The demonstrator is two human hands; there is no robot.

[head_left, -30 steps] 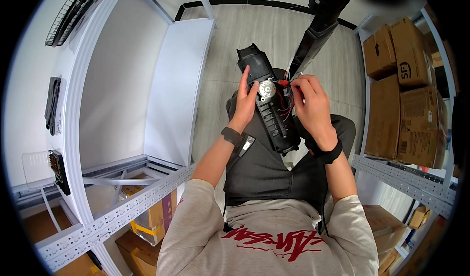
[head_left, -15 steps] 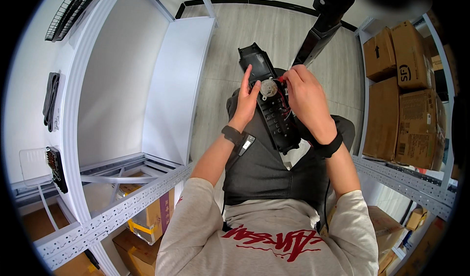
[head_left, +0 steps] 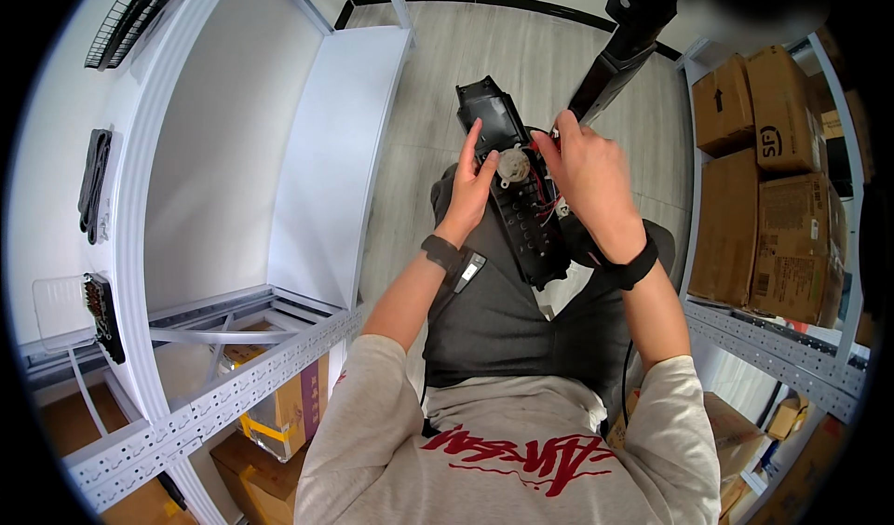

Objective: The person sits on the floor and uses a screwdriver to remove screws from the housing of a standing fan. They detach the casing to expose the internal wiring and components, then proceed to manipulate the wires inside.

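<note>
A long black plastic housing [head_left: 533, 236] lies across my thighs, with ribs and rows of round recesses inside. A round pale motor-like part [head_left: 513, 166] sits in it, and thin red and white wires [head_left: 543, 193] run along its right side. At the left edge, my left hand [head_left: 471, 188] holds the housing, thumb beside the round part and index finger stretched upward. My right hand [head_left: 590, 171] is closed in a pinch just right of the housing, on a small red thing [head_left: 556, 137] mostly hidden by the fingers. A small white piece [head_left: 562, 208] shows below that hand.
A small dark device with a pale label [head_left: 470, 272] rests on my left thigh. A black post [head_left: 610, 69] stands ahead to the right. Cardboard boxes [head_left: 724, 222] fill the right shelf; a white shelving unit [head_left: 340, 153] stands at left.
My right hand has shifted slightly right and turned, uncovering the small white piece beside the wires. My left hand and the housing have barely moved.
</note>
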